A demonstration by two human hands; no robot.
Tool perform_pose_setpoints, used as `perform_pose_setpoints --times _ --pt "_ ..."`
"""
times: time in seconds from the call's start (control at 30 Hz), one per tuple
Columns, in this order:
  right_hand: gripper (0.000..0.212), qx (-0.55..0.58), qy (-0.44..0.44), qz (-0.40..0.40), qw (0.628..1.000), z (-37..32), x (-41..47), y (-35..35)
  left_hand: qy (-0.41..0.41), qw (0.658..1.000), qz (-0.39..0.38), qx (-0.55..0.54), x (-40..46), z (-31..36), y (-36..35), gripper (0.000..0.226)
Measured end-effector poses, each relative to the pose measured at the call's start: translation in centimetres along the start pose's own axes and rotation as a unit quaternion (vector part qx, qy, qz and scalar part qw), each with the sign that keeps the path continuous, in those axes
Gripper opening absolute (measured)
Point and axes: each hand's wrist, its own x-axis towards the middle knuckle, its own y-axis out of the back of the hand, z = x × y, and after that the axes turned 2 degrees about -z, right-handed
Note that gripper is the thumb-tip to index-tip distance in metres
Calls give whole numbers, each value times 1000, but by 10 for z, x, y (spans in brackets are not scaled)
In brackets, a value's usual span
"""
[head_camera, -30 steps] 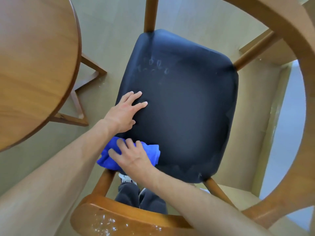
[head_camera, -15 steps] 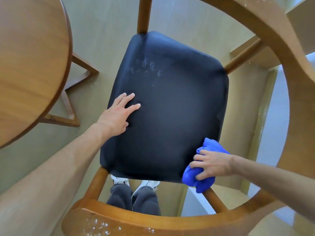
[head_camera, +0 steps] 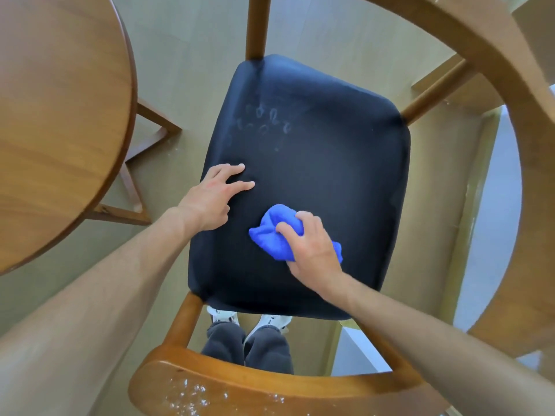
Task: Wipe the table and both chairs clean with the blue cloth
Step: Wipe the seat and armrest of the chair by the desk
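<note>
Right now the blue cloth [head_camera: 271,235] sits bunched on the dark padded seat [head_camera: 330,163] of the near chair, toward its near-middle part, under the right hand [head_camera: 309,244], whose fingers curl over the wad and pinch it while the palm presses it down onto the cushion. Left hand [head_camera: 213,199] rests on the seat's left edge, fingers spread and slightly bent, holding nothing, probably bracing the chair. Judging by the folds, the cloth is soft, light and floppy, likely microfibre; it won't hold shape, so it wants to be gripped as a wad from on top with fingers hooked into the folds, as here, or it will likely slide out from under the palm. No fragility, no real weight. The seat looks like smooth upholstery with some give, so the cloth should glide under modest pressure. Pale finger-like smudges [head_camera: 264,121] show on the far left part of the seat, apart from the cloth; these look not yet wiped. White specks [head_camera: 195,394] lie on the wooden backrest rail [head_camera: 270,388] at the bottom of view, likely also needing the cloth. Round wooden tabletop [head_camera: 54,115] is at left, well apart from the hands; a second curved wooden frame [head_camera: 510,115] at right, maybe the other chair, cannot tell for sure.
</note>
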Motion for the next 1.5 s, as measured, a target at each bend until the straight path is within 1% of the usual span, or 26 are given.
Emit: perform_pose_setpoints --times 0.07,0.13,0.17,0.2,0.23,0.27,0.33,0.37,0.4,0.47,0.5,0.57,0.63,0.67,0.73,0.8,0.83,0.87,0.93,1.03,1.1,1.13,1.2,1.3,1.37,1.5 --pt "52 3 121 -30 992 -19 -23 -8 -4 1000 2 6 0 -1 0 71" --pt "48 -37 262 -121 957 -33 -29 -6 -3 1000 3 10 0 1 -5 73" --pt "47 -33 289 -140 947 -34 -21 -3 -2 1000 7 5 -1 2 -7 74" --pt "47 4 260 -131 957 -32 -10 0 -5 1000 11 -6 -2 1 -10 74" --pt "47 64 179 -104 976 -28 1 4 -12 1000 16 -22 -3 1 -12 73" --pt "47 129 66 -68 987 -23 13 11 -19 999 22 -41 -3 0 -12 71" --pt "47 226 -135 8 965 -16 30 26 -23 996 37 -79 -3 -2 -11 68" --pt "51 234 -193 16 953 -16 37 29 -20 995 45 -92 -3 -2 -9 66" --pt "58 221 -219 0 950 -17 42 33 -13 993 53 -102 -3 -1 -7 63" --pt "66 199 -193 -42 960 -17 41 37 9 991 69 -117 -2 4 -1 54" --pt "59 202 -182 -45 961 -11 39 40 25 989 81 -118 -2 10 3 48" --pt "41 213 -200 13 956 13 36 47 77 984 118 -113 -3 27 10 38" --pt "39 141 -263 96 950 48 30 46 131 973 160 -106 -6 54 12 33" --pt "42 86 -279 115 949 65 24 43 151 967 171 -110 -7 70 10 35" --pt "49 -1 -255 94 962 87 16 33 187 959 159 -144 -4 102 1 48" --pt "53 -40 -223 57 972 93 15 18 221 945 134 -201 3 132 -11 71" --pt "54 -50 -219 55 973 94 15 11 234 938 128 -221 7 144 -19 80" --pt "55 -55 -223 61 971 92 17 5 234 937 138 -219 12 151 -28 87" --pt "54 -66 -234 83 967 90 18 -4 189 947 185 -181 17 156 -41 93" --pt "54 -69 -230 110 965 94 16 -11 50 959 252 -121 28 131 -44 93" --pt "54 -76 -222 118 965 96 16 -14 -24 960 276 -26 39 105 -28 91" --pt "54 -78 -224 119 964 96 16 -16 -25 957 288 21 45 94 -20 88" --pt "54 -83 -233 119 962 96 18 -20 30 951 298 77 47 90 -13 83" --pt "55 -87 -239 126 959 97 19 -22 74 956 266 95 38 105 -40 80" --pt "56 -85 -240 131 958 97 18 -22 80 960 245 111 39 105 -52 75" --pt "56 -84 -240 141 957 98 19 -23 47 939 294 170 58 81 -40 57"
